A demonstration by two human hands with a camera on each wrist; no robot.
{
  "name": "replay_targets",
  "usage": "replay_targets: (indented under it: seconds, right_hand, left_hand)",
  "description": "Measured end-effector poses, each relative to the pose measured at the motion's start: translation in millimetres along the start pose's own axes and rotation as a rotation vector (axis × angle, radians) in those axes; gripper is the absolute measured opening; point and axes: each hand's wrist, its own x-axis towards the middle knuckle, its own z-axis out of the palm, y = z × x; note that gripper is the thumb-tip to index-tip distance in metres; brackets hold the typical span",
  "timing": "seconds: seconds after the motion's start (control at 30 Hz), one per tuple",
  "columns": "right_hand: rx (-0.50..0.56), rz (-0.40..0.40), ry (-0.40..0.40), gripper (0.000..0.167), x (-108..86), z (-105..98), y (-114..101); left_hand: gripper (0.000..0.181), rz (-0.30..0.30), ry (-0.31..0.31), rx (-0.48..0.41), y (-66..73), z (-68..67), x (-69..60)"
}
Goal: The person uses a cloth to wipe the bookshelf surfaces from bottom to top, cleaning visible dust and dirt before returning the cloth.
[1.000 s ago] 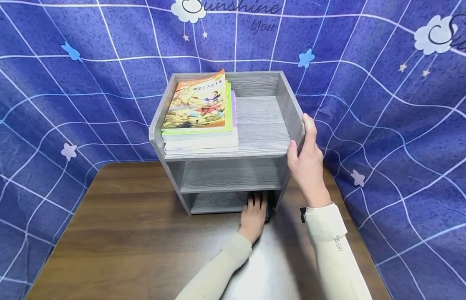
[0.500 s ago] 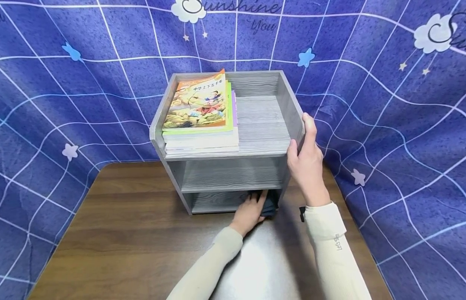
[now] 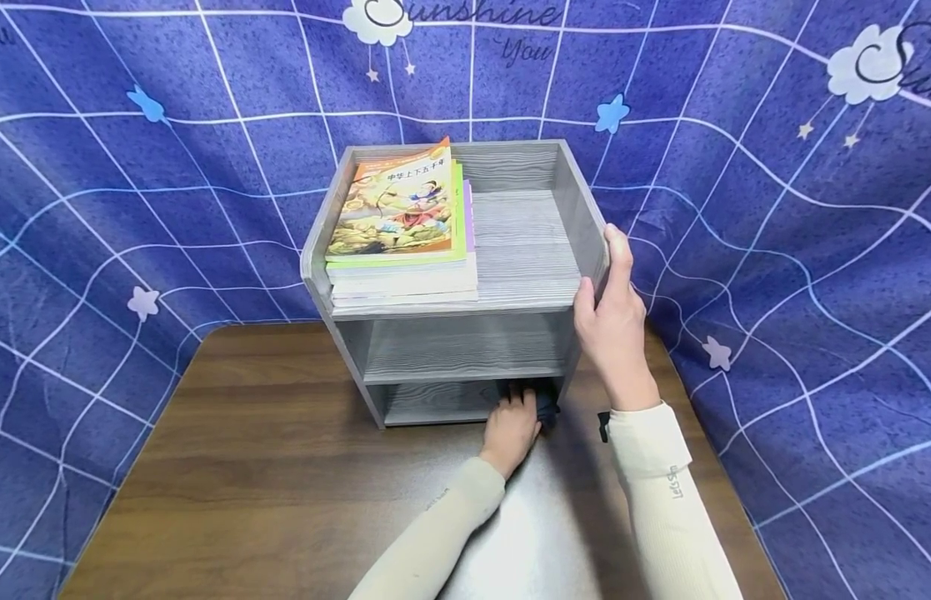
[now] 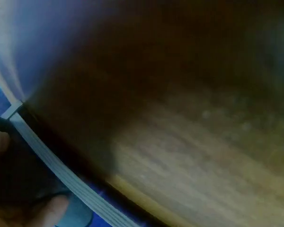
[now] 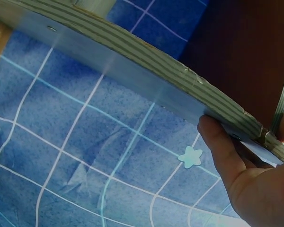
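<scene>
My left hand [image 3: 512, 423] reaches into the right end of the bottom compartment of a grey wood-grain shelf unit [image 3: 465, 312]. It holds a dark blue-grey cloth [image 3: 544, 410], bunched near the right front corner. In the left wrist view, fingertips and thumb [image 4: 54, 210] lie over the dark cloth [image 4: 23, 170] beside the shelf's striped edge; most of the cloth is in shadow. My right hand [image 3: 615, 333] grips the top front edge of the right side panel [image 3: 581, 217], fingers outside and thumb at the inner side. In the right wrist view, the hand [image 5: 260, 184] wraps that panel's edge [image 5: 180, 75].
A stack of books [image 3: 401, 225] lies on the left of the top shelf, an orange-covered one uppermost. The unit stands on a brown wooden table [image 3: 270, 467]. A blue patterned curtain [image 3: 232, 150] hangs closely around the back and sides.
My left hand first shifted left, then came back right toward the shelf's right wall. The cloth now bunches at the front right corner. My right hand keeps its place on the panel.
</scene>
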Motion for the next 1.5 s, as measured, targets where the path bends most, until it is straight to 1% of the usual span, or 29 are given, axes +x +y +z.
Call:
replay_targets:
  seconds: [0.07, 0.1, 0.13, 0.2, 0.27, 0.3, 0.33, 0.4, 0.43, 0.5, 0.57, 0.63, 0.73, 0.83, 0.87, 0.93, 1.0, 1.07, 1.17, 1.27, 1.43, 1.5]
  right_hand:
    - [0.001, -0.002, 0.001, 0.067, 0.1, 0, 0]
    - [0.002, -0.004, 0.003, 0.067, 0.3, 1, 0]
    - [0.002, -0.007, 0.004, 0.067, 0.4, 1, 0]
    - [0.004, -0.01, 0.007, 0.066, 0.7, 2, 0]
    - [0.005, -0.012, 0.008, 0.066, 0.8, 2, 0]
    - [0.005, -0.013, 0.008, 0.066, 0.8, 2, 0]
    - [0.006, -0.012, 0.008, 0.066, 0.7, 2, 0]
    - [0.004, -0.01, 0.008, 0.066, 0.6, 2, 0]
    - [0.003, -0.009, 0.007, 0.067, 0.5, 1, 0]
    - [0.004, -0.01, 0.005, 0.067, 0.6, -1, 1]
    - [0.006, -0.01, -0.002, 0.067, 1.1, -2, 1]
    - [0.01, -0.013, -0.007, 0.068, 1.8, -2, 2]
    - [0.014, -0.017, -0.01, 0.068, 2.3, -3, 3]
    - [0.015, -0.022, -0.006, 0.068, 2.1, -2, 4]
    - [0.015, -0.024, -0.003, 0.068, 2.1, -2, 4]
    - [0.016, -0.025, 0.001, 0.068, 2.0, -1, 4]
    - [0.016, -0.026, 0.003, 0.068, 1.6, -1, 4]
    - [0.016, -0.029, 0.003, 0.068, 1.0, -2, 3]
    - [0.009, -0.041, 0.0, 0.067, 0.4, -3, 3]
    - [0.006, -0.045, 0.003, 0.067, 0.5, -4, 3]
    - [0.005, -0.036, -0.019, 0.067, 1.6, -4, 2]
    - [-0.002, -0.038, -0.023, 0.067, 2.1, -6, 1]
  left_hand:
    - [0.064, 0.004, 0.054, 0.074, 4.7, 3.8, -1.3]
    - [0.061, 0.006, 0.082, 0.118, 7.6, 5.6, -1.4]
    - [0.056, 0.003, 0.113, 0.156, 10.8, 7.3, -1.2]
    - [0.041, -0.009, 0.154, 0.217, 17.5, 9.7, 0.4]
    - [0.034, -0.031, 0.167, 0.247, 23.4, 10.3, 2.8]
    - [0.033, -0.042, 0.162, 0.244, 25.5, 9.6, 4.2]
    - [0.034, -0.054, 0.14, 0.233, 26.8, 8.1, 5.4]
    - [0.036, -0.068, 0.062, 0.197, 27.7, 3.7, 7.3]
    - [0.04, -0.072, 0.012, 0.174, 27.3, 1.4, 7.9]
    - [0.054, -0.078, -0.088, 0.122, 25.8, -3.3, 8.9]
    - [0.062, -0.09, -0.159, 0.063, 23.6, -6.0, 9.6]
    - [0.059, -0.107, -0.194, 0.0, 21.9, -5.6, 10.0]
    - [0.057, -0.138, -0.229, -0.109, 20.4, -1.6, 10.1]
    - [0.07, -0.143, -0.255, -0.161, 19.9, 3.5, 10.6]
    - [0.075, -0.134, -0.25, -0.159, 19.9, 4.9, 10.9]
    - [0.083, -0.112, -0.217, -0.134, 20.1, 6.9, 11.6]
    - [0.089, -0.094, -0.172, -0.099, 20.8, 7.9, 11.5]
    - [0.09, -0.081, -0.131, -0.067, 23.3, 8.1, 10.2]
    - [0.09, -0.074, -0.102, -0.031, 26.4, 8.5, 6.5]
    - [0.083, -0.073, -0.083, -0.015, 28.1, 9.7, 3.2]
    - [0.053, -0.086, -0.021, -0.008, 29.2, 10.8, 1.4]
    - [0.048, -0.084, 0.001, -0.004, 30.1, 9.4, 2.1]
